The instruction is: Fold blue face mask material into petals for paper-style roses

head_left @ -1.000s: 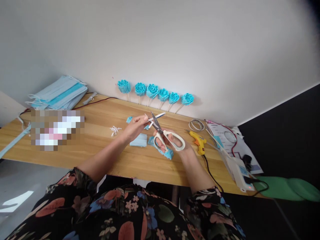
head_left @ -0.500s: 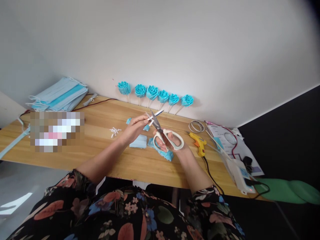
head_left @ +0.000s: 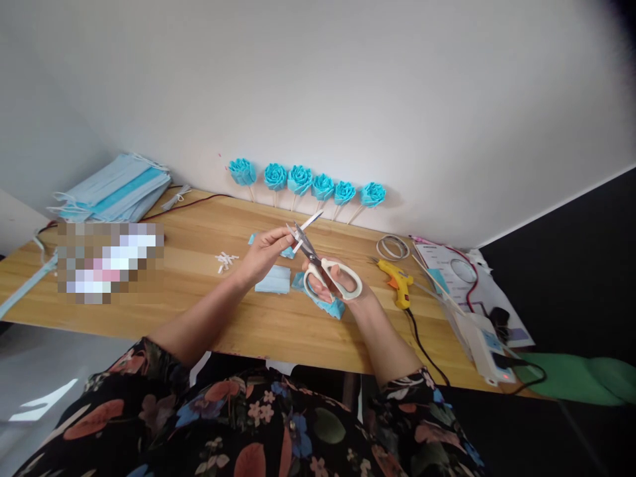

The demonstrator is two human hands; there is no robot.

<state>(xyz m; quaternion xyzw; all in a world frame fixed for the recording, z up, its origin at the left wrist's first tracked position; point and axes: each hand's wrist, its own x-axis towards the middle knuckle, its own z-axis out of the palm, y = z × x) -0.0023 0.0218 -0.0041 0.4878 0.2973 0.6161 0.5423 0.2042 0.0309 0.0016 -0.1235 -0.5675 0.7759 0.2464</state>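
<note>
light: bright, even | shadows: soft | edges: warped, dark corners | focus: sharp

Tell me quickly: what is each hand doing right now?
Left hand: closed, pinching a thin white strip.
Right hand: closed around white-handled scissors, blades at the strip.

White-handled scissors (head_left: 330, 278) are showing silver blades; six turquoise fabric roses (head_left: 303, 180) are standing at twelve o'clock, a yellow glue gun (head_left: 396, 281) at three, pale-blue masks (head_left: 112, 195) at ten.
</note>
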